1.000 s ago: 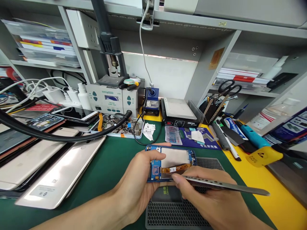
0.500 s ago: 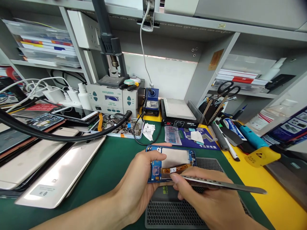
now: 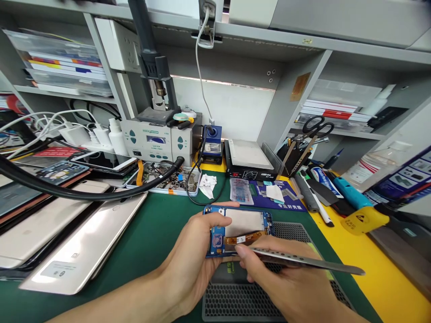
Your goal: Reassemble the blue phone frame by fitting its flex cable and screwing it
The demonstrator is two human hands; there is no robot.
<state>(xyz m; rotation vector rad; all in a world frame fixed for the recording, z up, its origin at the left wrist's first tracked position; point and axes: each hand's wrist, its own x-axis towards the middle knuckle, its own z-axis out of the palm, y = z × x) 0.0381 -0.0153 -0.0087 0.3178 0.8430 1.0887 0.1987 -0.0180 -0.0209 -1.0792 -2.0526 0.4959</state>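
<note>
My left hand (image 3: 198, 244) is closed around the left end of an opened blue phone frame (image 3: 217, 241), its thumb lying over the top face. The frame is tilted up above a black honeycomb mat (image 3: 240, 303). A pale battery-like panel (image 3: 247, 222) fills its middle, and an orange flex cable (image 3: 249, 237) with a small white label crosses below that. In my right hand (image 3: 286, 278) is a pair of metal tweezers (image 3: 313, 262), pinched between thumb and fingers. Their tips are at the lower edge of the frame near the cable; whether they touch it is hard to see.
Several phones (image 3: 87, 237) are stacked at left. Behind lie a tray of small parts (image 3: 175, 181), a soldering station (image 3: 156, 139) and a heating plate (image 3: 251, 157). A black hose (image 3: 101, 195) crosses the left side. Tools and a yellow-handled brush (image 3: 365, 220) line the right.
Both hands, the phone frame and the tweezers hold nearly the same pose. The whole view has shifted slightly, and a pale green patch now shows behind my right hand.
</note>
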